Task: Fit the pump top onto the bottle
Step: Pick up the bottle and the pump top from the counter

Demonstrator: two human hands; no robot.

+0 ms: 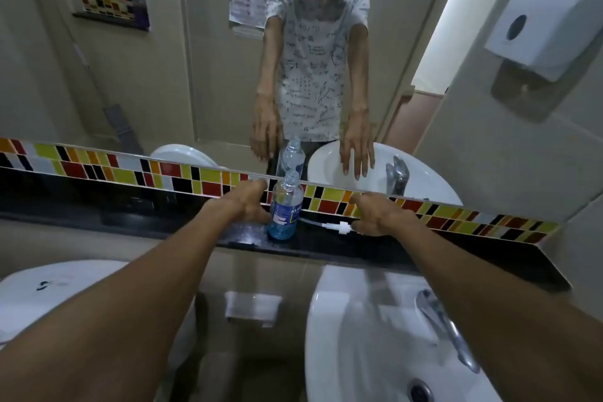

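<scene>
Clear ribbed bottle [286, 210] upright beside loose left grip [249, 202]; right grip [380, 214] touching white pump top [339, 227].

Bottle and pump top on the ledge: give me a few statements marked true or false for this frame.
1. The bottle stands upright on the dark ledge. True.
2. The pump top is already fitted on the bottle. False: it lies on its side on the ledge, right of the bottle.
3. The bottle holds blue liquid. True.
4. The left hand is at the pump top. False: the right hand is; the left is beside the bottle.
</scene>
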